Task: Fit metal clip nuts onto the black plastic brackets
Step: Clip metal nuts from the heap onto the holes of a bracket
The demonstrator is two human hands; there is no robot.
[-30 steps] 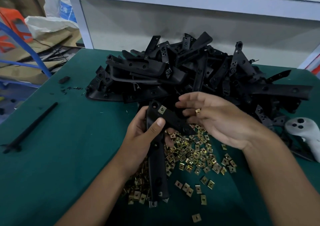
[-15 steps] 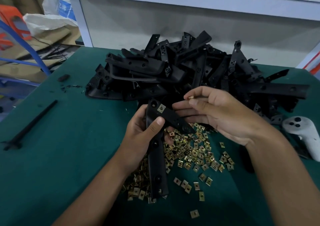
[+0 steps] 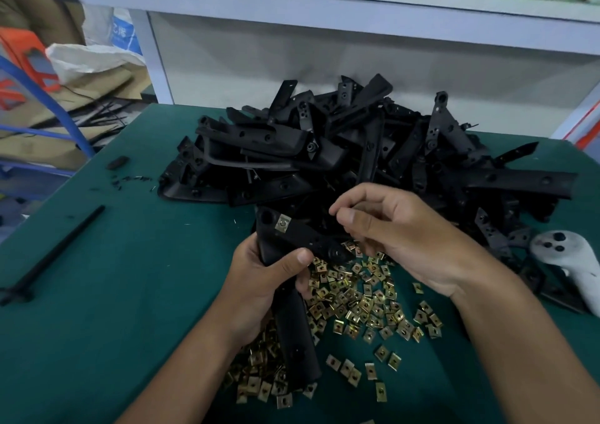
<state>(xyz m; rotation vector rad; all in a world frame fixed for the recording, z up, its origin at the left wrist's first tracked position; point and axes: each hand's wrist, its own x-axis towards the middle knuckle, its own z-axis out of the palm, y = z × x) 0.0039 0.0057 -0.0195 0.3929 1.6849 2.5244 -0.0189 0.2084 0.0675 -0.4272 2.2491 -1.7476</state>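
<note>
Left hand (image 3: 259,280) is gripping a black bracket (image 3: 292,297) at frame centre, one clip nut (image 3: 282,222) already seated. Right hand (image 3: 399,238) is curled, thumb meeting fingertips; pinched nut not visible. Next: slide another onto the bracket's right tab.

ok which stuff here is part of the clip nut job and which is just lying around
Job: bracket held by left hand; fitted clip nut; loose clip nuts; bracket pile; right hand.
Lying about: white controller; black rod; small black piece.
</note>
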